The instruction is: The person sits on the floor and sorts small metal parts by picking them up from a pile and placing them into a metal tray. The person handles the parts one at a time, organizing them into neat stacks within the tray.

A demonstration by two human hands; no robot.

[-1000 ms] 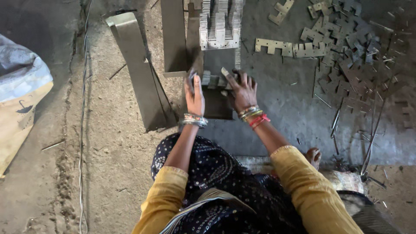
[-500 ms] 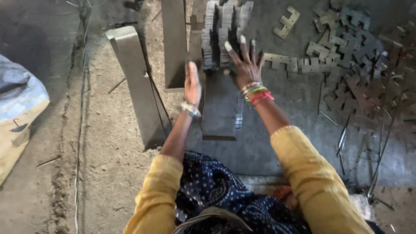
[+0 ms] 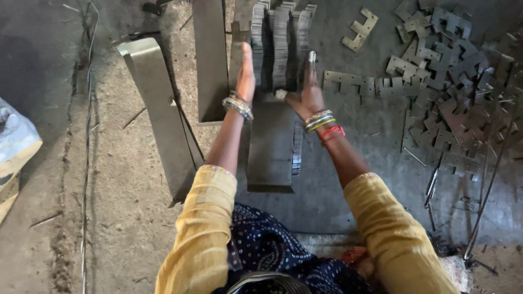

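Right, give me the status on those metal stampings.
Done: rows of stacked stampings stand on edge on the floor above a flat metal plate. In hand: the left hand and right hand press flat against the stack's two sides. Left: a heap of loose E-shaped stampings lies scattered to the right.

A long bent metal channel (image 3: 158,117) lies slantwise on the dusty floor (image 3: 109,207); a flat steel strip (image 3: 210,60) rests just beside it; loose notched metal stampings (image 3: 452,92) lie scattered at right; thin rods (image 3: 485,190) near them; a pale sack (image 3: 16,147) at the left edge.
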